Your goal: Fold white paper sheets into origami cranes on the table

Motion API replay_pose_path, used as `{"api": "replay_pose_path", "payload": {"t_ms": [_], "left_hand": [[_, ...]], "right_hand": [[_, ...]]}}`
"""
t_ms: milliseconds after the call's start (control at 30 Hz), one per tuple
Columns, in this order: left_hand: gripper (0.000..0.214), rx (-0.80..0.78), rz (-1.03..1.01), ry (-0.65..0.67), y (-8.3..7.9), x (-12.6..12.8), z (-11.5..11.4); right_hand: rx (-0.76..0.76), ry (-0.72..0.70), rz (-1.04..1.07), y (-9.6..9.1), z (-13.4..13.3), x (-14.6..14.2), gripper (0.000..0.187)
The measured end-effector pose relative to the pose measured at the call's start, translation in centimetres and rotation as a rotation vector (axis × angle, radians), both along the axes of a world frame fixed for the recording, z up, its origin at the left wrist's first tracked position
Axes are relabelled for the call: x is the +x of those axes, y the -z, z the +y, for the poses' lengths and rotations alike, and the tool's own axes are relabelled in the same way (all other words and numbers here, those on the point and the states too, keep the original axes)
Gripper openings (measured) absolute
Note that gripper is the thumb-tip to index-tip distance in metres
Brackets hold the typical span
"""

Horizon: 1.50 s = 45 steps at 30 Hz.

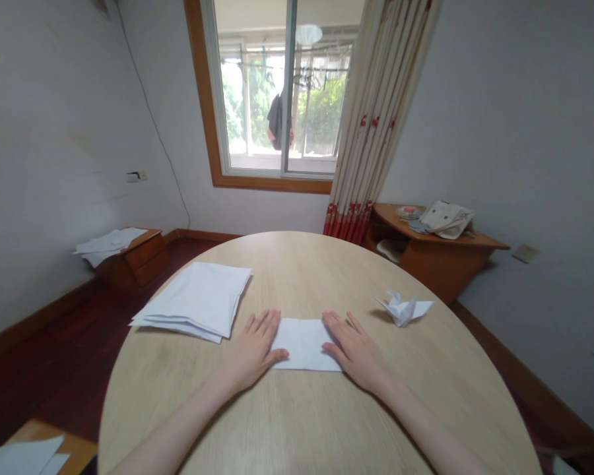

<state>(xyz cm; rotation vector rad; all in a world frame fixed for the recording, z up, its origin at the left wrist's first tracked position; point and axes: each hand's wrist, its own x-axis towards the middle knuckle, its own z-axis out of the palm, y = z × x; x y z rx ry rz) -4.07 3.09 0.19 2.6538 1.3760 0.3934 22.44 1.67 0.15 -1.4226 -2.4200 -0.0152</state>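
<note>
Paper (pixel 304 344) is pinned between the flat, open left hand (pixel 252 349) and right hand (pixel 356 353); stacked sheets (pixel 193 303) lie left, an origami crane (pixel 403 310) right.

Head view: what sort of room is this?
Probably a room in a private home rather than a workshop or office: a red-patterned curtain beside the window, a small wooden drawer cabinet, and a dark wooden floor.
</note>
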Motion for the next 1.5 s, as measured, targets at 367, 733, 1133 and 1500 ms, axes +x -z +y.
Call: {"api": "replay_pose_path", "payload": {"t_ms": [367,733,1133,1500], "left_hand": [[0.074,0.008,-0.099,0.106,-0.4,1.6,-1.0],[0.078,-0.018,-0.073,0.097,0.3,1.4,-0.8],[0.083,0.08,-0.053,0.112,-0.2,1.4,-0.7],[0.088,0.251,-0.085,0.138,-1.1,1.4,-0.9]], "right_hand": [[-0.016,-0.008,0.122,0.6,0.3,-0.4,0.05],[-0.021,-0.007,0.19,0.5,0.0,-0.5,0.041],[0.109,-0.05,0.256,0.2,-0.1,-0.2,0.042],[0.185,-0.091,0.263,-0.8,-0.8,-0.5,0.043]]}}
